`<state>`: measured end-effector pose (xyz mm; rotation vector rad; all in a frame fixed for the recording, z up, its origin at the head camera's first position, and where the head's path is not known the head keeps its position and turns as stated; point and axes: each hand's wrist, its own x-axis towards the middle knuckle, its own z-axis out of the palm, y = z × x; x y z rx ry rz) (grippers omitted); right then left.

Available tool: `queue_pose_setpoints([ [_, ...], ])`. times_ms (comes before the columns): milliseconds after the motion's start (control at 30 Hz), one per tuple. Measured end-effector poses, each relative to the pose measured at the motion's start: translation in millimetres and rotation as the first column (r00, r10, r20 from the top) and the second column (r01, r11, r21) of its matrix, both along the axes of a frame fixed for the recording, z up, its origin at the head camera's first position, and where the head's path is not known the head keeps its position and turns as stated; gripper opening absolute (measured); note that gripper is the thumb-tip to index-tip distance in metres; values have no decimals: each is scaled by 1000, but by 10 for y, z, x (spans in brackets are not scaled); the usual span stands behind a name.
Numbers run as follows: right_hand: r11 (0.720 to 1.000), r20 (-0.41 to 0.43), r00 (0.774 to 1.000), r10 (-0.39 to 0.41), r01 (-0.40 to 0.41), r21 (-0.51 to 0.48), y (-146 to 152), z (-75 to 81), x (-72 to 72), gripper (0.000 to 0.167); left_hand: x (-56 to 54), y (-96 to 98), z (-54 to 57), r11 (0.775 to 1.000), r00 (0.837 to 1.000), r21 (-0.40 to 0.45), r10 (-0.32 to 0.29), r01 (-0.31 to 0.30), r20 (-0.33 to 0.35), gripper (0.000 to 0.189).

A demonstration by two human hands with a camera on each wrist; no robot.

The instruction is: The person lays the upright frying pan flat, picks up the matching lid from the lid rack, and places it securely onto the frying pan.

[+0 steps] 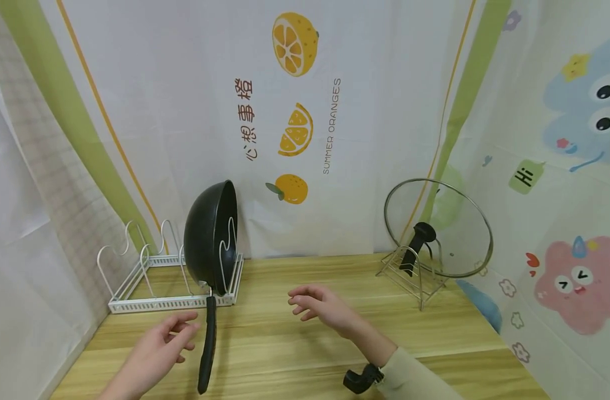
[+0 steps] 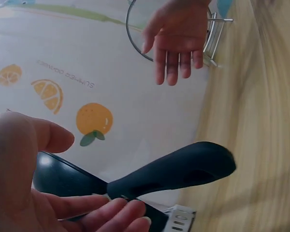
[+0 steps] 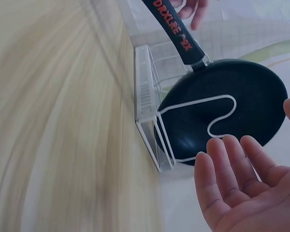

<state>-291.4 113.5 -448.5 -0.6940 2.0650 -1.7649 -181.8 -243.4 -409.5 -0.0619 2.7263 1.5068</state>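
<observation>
A black wok (image 1: 200,239) stands on its side in a white wire rack (image 1: 170,303), its dark handle (image 1: 208,344) jutting toward me over the wooden table. Just left of that handle is my left hand (image 1: 157,347), fingers relaxed and apart from it, holding nothing. My right hand (image 1: 322,308) hovers over the middle of the table with loosely bent, bare fingers. From the right wrist view, the wok's open inside (image 3: 222,106) faces that hand (image 3: 251,193), behind a bent rack wire. Far to the right, a glass lid (image 1: 489,244) with a black knob leans in a small metal rack (image 1: 420,291).
A white curtain (image 1: 185,111) printed with oranges hangs behind the table (image 1: 295,355). Another curtain with cartoon figures (image 1: 585,283) closes off the right side. Empty slots of the white rack, bounded by curved wires (image 1: 102,266), lie left of the wok.
</observation>
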Motion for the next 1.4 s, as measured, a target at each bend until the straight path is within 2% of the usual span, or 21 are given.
queue_pose_setpoints([
  [133,999,25,1000,18,-17,-29,-116,-2,-3,46,-52,13,-142,993,990,109,-50,35,135,67],
  [233,998,49,998,28,-26,-50,-208,-8,-9,46,-80,41,-240,979,966,193,-113,69,232,74],
  [300,997,77,997,30,-25,-67,-277,-18,-19,45,-79,74,-297,965,955,252,-143,76,260,71],
  [367,996,113,993,29,-20,-85,-350,-26,-29,45,-66,105,-344,941,944,329,-179,81,277,63],
  [400,996,134,991,25,-12,-94,-386,-30,-35,45,-61,126,-369,925,943,374,-183,70,276,56],
  [500,992,179,984,24,-2,-122,-491,-30,-59,47,-51,166,-423,876,928,480,-208,36,308,47],
  [633,987,218,976,26,10,-161,-619,-33,-106,51,-68,177,-481,823,910,567,-237,3,339,43],
  [700,985,238,971,30,12,-174,-680,-52,-134,51,-78,164,-507,798,905,602,-271,22,327,38],
  [800,983,269,962,36,15,-185,-778,-92,-167,49,-91,147,-541,752,889,656,-335,54,311,31],
  [867,982,289,956,43,13,-190,-851,-119,-180,48,-95,141,-565,730,880,680,-366,70,302,30],
  [933,980,304,951,54,7,-197,-929,-132,-186,48,-99,142,-582,722,875,688,-376,69,307,29],
  [1200,979,343,935,88,-17,-205,-1215,-93,-122,56,-107,153,-614,727,874,681,-384,88,298,28],
  [1300,979,361,928,93,-19,-203,-1306,-91,-78,56,-109,149,-613,724,867,683,-397,95,300,28],
  [1400,980,379,922,80,-3,-201,-1410,-101,-39,51,-109,137,-624,708,855,699,-422,102,302,29],
])
